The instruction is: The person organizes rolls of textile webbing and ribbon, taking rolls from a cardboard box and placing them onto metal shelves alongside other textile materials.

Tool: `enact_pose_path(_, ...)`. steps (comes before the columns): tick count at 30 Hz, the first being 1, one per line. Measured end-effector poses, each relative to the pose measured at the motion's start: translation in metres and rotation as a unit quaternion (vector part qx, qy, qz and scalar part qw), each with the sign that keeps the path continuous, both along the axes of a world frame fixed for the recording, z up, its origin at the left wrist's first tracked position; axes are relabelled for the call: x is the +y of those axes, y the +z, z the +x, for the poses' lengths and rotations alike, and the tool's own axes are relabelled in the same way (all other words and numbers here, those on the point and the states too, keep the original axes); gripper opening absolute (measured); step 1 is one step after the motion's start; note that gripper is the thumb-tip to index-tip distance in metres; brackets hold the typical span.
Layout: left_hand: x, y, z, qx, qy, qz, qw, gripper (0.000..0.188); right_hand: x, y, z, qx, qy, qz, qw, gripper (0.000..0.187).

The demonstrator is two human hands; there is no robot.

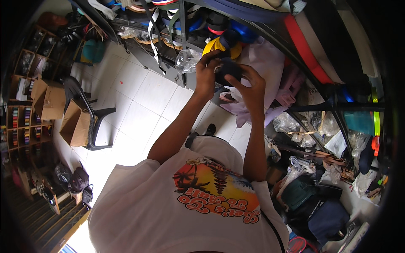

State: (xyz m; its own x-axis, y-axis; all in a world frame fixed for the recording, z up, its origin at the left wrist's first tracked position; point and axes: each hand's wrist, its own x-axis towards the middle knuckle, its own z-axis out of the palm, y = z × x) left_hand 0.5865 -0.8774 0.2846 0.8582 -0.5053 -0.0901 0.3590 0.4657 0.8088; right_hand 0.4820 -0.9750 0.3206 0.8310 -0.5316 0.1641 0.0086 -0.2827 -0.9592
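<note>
Both my hands are raised in front of a metal shelf rack (184, 25) and hold a dark navy bundle (228, 70) that looks like rolled cloth or strap. My left hand (206, 72) pinches its upper left edge with the fingertips. From the lower right, my right hand (249, 86) wraps around it. A yellow and navy piece (212, 45) sits just behind the bundle on the shelf, and a crumpled clear plastic bag (187, 59) lies left of my left hand. My white printed shirt fills the lower part of the view.
Rolls of coloured strap fill the shelves. Pale lilac cloth (270, 63) hangs under my right hand. A black chair (86, 111) and open cardboard boxes (50, 101) stand at the left on the white tile floor (139, 105). Dark bags (314, 202) and plastic packets crowd the right.
</note>
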Motion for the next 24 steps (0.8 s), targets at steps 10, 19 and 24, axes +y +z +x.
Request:
enact_pose_path(10,0.012,0.011,0.007,0.047,0.050,-0.044,0.997,0.045,0.006,0.015,-0.010,0.034,0.014,0.057,0.998,0.050)
enact_pose_path(19,0.009,-0.006,-0.004,-0.270,-0.087,0.134,0.950,0.034,0.010,-0.013,-0.011,0.110,0.114,-0.093,0.983,0.052)
enact_pose_path(24,0.013,-0.011,-0.015,-0.309,-0.178,0.228,0.906,0.031,0.016,-0.059,-0.019,0.062,0.090,0.040,0.993,0.045)
